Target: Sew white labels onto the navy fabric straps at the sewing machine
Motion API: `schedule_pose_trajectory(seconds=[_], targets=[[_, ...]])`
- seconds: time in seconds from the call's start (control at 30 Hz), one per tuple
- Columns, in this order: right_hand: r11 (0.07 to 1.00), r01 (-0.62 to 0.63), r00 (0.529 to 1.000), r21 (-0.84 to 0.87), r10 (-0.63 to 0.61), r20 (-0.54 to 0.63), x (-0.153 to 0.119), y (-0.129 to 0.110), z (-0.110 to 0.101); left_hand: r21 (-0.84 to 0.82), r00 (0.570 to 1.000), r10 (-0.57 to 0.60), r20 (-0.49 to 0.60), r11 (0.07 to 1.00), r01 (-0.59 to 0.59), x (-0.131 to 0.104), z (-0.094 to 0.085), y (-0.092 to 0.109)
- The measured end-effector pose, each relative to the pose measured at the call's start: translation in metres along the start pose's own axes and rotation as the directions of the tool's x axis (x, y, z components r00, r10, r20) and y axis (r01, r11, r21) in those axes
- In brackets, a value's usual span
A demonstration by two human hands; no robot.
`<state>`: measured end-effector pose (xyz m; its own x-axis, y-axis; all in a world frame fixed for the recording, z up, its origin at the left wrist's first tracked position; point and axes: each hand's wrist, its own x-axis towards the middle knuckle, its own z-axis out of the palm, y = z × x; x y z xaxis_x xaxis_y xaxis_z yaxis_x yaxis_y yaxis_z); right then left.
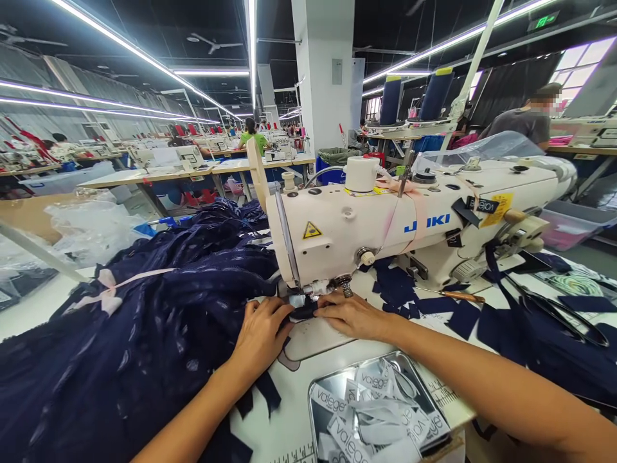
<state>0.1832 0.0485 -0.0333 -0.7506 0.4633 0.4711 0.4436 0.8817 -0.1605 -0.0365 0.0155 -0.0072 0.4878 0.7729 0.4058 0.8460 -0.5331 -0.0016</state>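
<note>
A white JUKI sewing machine (pixel 332 218) stands in front of me. Beneath its needle area lies a small folded piece of dark navy fabric (pixel 304 312). My left hand (pixel 263 331) presses on the fabric's left end, fingers bent and close together. From the other side, my right hand (pixel 354 315) pinches its right end close to the presser foot. A large heap of navy fabric (pixel 183 302) reaches up to my left wrist. The needle tip and stitches are too small to make out.
A metal tray (pixel 312 405) of white "valege" labels (pixel 376 411) sits at the table's front. To the right are navy scraps (pixel 463 318), a wooden-handled tool (pixel 457 296) and black scissors (pixel 563 315). Co-workers sit at other machines behind.
</note>
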Motion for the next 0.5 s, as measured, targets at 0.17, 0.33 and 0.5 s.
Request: schedule_pose_trajectory(seconds=[0.17, 0.33, 0.5], targets=[[0.998, -0.015, 1.0, 0.063, 0.016, -0.019, 0.0005, 0.0005, -0.0007, 0.043, 1.0, 0.027, -0.015, 0.999, -0.026, 0.0015, 0.0032, 0.0032], [1.0, -0.003, 1.0, -0.005, 0.003, 0.023, 0.0007, -0.0035, -0.0044, 0.137, 0.995, 0.088, -0.045, 0.987, -0.082, 0.0023, 0.0034, 0.0053], [0.999, -0.018, 0.999, -0.037, 0.02, 0.032, 0.0013, -0.0054, -0.0039, 0.171, 0.99, 0.128, -0.056, 0.978, -0.116, 0.0018, 0.0002, 0.0073]])
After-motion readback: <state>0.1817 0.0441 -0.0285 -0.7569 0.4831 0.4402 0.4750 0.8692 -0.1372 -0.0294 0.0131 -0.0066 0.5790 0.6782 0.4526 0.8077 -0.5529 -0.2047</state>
